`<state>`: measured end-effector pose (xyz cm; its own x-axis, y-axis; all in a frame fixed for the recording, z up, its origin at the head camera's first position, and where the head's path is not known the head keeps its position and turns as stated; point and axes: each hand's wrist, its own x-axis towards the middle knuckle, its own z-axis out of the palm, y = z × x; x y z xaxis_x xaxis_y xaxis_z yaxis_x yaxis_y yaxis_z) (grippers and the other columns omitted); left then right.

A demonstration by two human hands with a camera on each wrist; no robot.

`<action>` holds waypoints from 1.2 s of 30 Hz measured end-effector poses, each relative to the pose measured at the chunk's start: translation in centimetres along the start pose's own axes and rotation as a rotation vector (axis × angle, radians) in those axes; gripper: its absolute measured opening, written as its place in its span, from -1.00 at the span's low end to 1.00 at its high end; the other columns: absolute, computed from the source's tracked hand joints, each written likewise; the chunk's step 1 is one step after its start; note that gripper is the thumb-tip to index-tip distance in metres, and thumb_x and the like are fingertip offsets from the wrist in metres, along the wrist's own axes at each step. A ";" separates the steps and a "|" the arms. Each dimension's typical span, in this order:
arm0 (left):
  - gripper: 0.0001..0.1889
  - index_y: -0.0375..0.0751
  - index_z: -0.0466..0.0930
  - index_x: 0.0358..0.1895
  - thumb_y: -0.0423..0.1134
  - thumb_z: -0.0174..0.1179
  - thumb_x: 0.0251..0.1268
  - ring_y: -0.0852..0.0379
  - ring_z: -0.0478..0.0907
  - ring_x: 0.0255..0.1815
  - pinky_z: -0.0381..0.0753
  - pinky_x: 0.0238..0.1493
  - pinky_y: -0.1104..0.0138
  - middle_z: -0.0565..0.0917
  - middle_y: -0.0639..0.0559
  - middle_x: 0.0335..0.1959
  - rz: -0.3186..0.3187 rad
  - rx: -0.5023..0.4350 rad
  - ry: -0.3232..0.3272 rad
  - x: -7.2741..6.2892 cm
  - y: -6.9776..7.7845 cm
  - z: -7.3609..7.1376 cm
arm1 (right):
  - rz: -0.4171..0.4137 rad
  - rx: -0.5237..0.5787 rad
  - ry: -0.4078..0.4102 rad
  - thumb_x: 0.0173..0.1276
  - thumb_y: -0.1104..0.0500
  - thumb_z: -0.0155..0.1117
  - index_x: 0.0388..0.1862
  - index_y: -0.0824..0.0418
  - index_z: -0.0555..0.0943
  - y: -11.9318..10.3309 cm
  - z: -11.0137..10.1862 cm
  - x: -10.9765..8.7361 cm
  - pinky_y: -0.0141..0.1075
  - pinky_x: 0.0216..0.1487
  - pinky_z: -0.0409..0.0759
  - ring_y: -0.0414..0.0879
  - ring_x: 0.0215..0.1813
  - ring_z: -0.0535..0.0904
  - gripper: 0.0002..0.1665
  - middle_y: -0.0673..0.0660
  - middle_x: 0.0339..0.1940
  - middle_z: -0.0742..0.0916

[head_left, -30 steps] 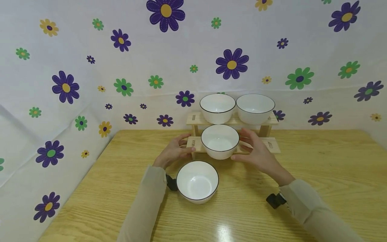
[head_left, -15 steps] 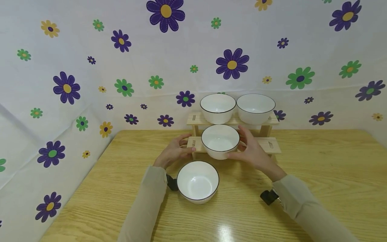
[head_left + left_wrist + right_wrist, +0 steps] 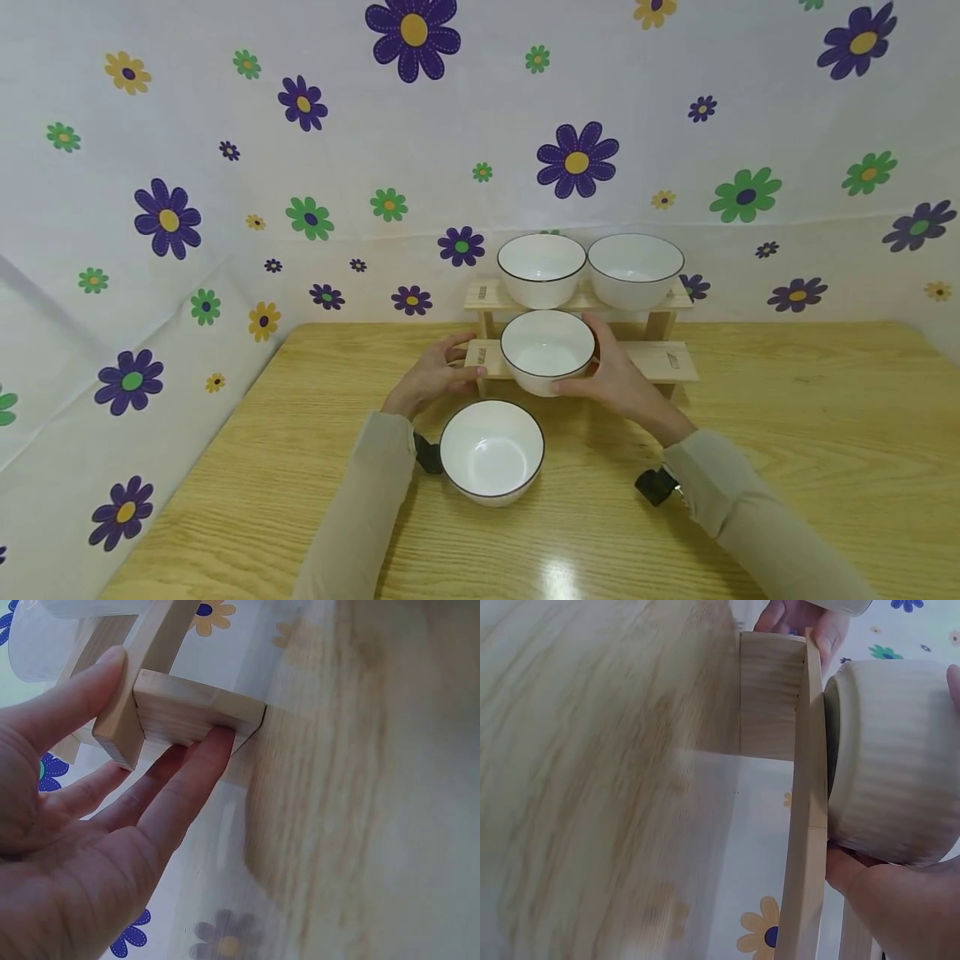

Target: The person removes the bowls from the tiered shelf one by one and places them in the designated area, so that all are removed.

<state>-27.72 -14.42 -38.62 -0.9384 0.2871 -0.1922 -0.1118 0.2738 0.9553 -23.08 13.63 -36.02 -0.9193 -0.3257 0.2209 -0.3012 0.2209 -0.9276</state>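
Note:
A small two-tier wooden rack (image 3: pixel 654 358) stands at the back of the table. One white bowl with a dark rim (image 3: pixel 546 350) sits on the left part of its lower shelf. My right hand (image 3: pixel 624 379) holds that bowl from its right side, the thumb in front near the base. In the right wrist view the bowl's base (image 3: pixel 896 757) rests at the shelf board. My left hand (image 3: pixel 429 377) grips the rack's left end. In the left wrist view its thumb lies over the shelf end and its fingers reach the support (image 3: pixel 195 709) below.
Two more white bowls stand side by side on the upper tier: a left one (image 3: pixel 542 265) and a right one (image 3: pixel 634 268). A fourth white bowl (image 3: pixel 491 450) stands on the wooden table (image 3: pixel 810 467) in front, beside my left wrist. A flowered cloth (image 3: pixel 450 192) hangs behind.
My right hand has moved left and closed in from the bowl's right side to hold it. My left hand and the bowls look the same as before.

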 end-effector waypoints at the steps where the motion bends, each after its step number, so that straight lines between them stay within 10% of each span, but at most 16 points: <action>1: -0.22 -0.18 0.12 0.64 -0.39 0.28 0.44 -0.29 0.50 0.34 0.61 0.28 0.04 0.33 -0.37 0.51 -0.002 -0.001 0.000 0.0 0.0 0.0 | -0.007 -0.010 0.001 0.11 0.34 0.60 0.60 0.43 -0.04 0.0 0.1 0.1 0.22 0.57 0.11 0.33 0.50 0.24 0.26 0.45 0.49 0.29; 36: -0.23 -0.15 0.14 0.63 -0.39 0.29 0.43 -0.30 0.47 0.38 0.56 0.33 -0.03 0.30 -0.35 0.53 -0.003 -0.006 0.014 0.0 0.0 0.2 | 0.031 -0.134 0.102 0.00 0.20 0.69 0.63 0.34 0.01 0.3 1.2 0.3 0.22 0.50 0.27 0.27 0.40 0.39 0.36 0.37 0.42 0.46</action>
<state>-27.63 -14.28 -38.65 -0.9426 0.2731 -0.1921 -0.1168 0.2695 0.9559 -23.16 12.45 -36.58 -0.9475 -0.2232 0.2290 -0.2975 0.3524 -0.8873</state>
